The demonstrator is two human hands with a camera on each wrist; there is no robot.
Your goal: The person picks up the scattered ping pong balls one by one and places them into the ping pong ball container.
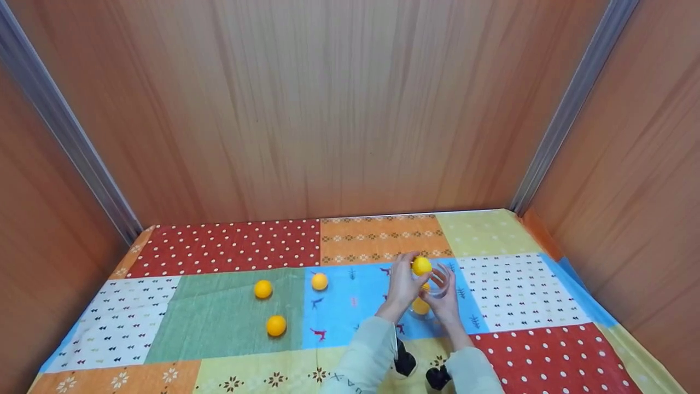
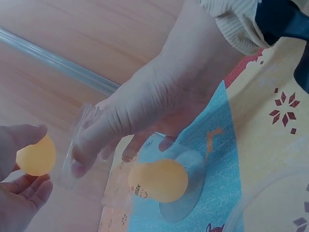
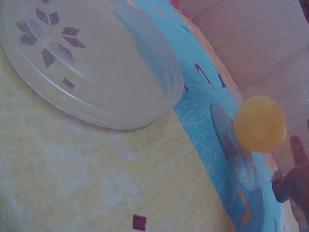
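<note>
My left hand (image 1: 402, 290) pinches an orange ping-pong ball (image 1: 421, 266) between thumb and fingers, right by the mouth of a clear plastic jar (image 2: 193, 203). Around the jar's upper part, my right hand (image 1: 447, 303) curls its fingers and thumb close to the rim. Inside lie ping-pong balls (image 1: 421, 306), one near the bottom and another partly behind it in the left wrist view; printed lettering shows on them. The jar stands on the blue patch of the cloth, partly covered by both hands in the head view.
Three more orange balls lie to the left: one (image 1: 263, 289) and another (image 1: 276, 325) on the green patch, a third (image 1: 319, 282) on blue. A clear round lid (image 3: 145, 118) rests on the yellow cloth in front. Wood-grain panels (image 1: 328, 109) enclose the patchwork-covered table.
</note>
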